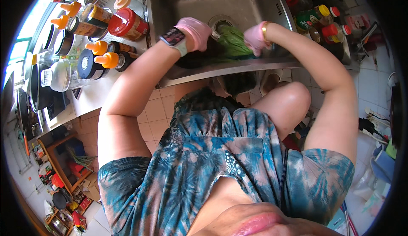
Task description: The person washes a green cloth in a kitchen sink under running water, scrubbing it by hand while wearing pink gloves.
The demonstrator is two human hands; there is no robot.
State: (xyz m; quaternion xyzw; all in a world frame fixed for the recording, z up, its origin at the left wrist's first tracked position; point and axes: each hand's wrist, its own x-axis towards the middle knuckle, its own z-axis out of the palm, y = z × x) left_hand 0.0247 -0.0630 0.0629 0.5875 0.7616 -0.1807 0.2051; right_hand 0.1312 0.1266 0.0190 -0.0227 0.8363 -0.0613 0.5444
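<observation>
Both my hands are over the near part of a stainless steel sink (204,1). They appear to be in thin pink gloves. Between them lie green leaves (236,41), which look like a leafy vegetable and partly cover the drain strainer (220,25). My right hand (255,40), with a gold bracelet at its wrist, is closed at the right edge of the leaves and slightly blurred. My left hand (196,33), below a smartwatch (173,37), is curled to the left of the drain. Its fingertips are hidden, so its hold cannot be made out.
Sauce bottles with orange nozzle caps (106,60) and a red-lidded jar (127,24) crowd the left counter. More bottles (310,18) stand right of the sink. Below the sink's front edge (223,73) is a dark container (239,83), near my raised knee (293,99).
</observation>
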